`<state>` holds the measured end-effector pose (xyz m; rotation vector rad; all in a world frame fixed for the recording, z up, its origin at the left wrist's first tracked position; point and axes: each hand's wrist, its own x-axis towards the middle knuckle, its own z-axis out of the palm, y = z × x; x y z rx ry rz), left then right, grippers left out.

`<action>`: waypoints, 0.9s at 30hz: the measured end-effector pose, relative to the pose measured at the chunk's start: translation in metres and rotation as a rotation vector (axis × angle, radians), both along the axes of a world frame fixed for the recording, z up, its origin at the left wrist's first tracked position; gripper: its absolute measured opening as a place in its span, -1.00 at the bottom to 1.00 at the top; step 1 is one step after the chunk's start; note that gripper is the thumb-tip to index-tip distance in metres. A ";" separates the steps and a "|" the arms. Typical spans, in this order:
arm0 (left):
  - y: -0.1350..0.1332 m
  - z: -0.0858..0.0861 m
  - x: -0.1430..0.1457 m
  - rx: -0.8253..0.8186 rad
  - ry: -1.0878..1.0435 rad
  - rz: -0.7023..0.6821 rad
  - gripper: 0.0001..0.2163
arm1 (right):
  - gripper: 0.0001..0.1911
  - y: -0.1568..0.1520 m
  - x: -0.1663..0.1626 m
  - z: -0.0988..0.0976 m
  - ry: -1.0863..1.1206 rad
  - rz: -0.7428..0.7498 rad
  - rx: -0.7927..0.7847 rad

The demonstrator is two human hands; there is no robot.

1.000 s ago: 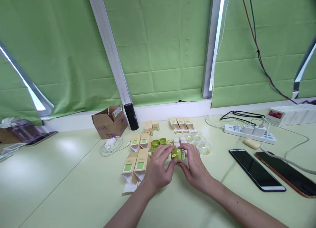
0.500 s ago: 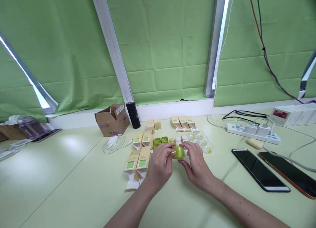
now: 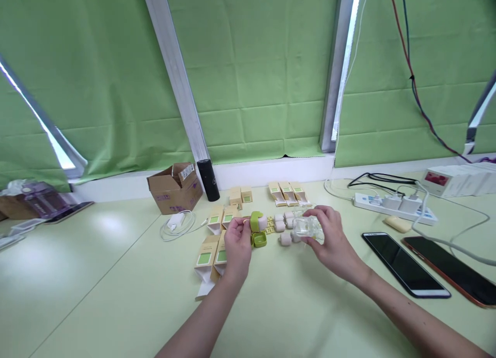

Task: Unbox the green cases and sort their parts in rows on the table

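Observation:
My left hand pinches a small green cap with a whitish insert projecting from its right side. Fingers and thumb of my right hand are closed around a clear plastic container, held apart from the cap on the right. Below the cap, open green square pieces rest on the table, partly hidden by my left hand. Several whitish blocks lie between the hands, beside small yellow pieces. More clear containers are mostly hidden behind my right hand.
Kraft boxes with green labels stand left of my left hand, others behind. A brown carton, black cylinder and white coiled cable are farther left. Two phones and a power strip lie right.
My hands were together around the green-capped container. Now they are apart: the cap with its insert has moved left, and the clear container has moved right, separated from it.

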<state>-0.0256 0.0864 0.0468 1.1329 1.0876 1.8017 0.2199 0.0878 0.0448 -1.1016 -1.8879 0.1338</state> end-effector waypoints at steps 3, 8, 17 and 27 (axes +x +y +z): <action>0.002 -0.001 0.002 -0.049 -0.114 -0.046 -0.62 | -0.59 0.002 0.029 -0.013 -0.081 -0.138 0.019; 0.003 0.000 0.005 -0.075 -0.242 -0.087 -0.61 | -0.59 0.004 0.068 -0.047 -0.295 -0.251 0.037; 0.002 0.000 0.005 -0.058 -0.261 -0.101 -0.64 | -0.54 -0.002 0.082 -0.068 -0.442 -0.352 -0.002; 0.001 0.000 0.006 -0.070 -0.245 -0.098 -0.68 | -0.67 0.000 0.083 -0.069 -0.449 -0.359 -0.010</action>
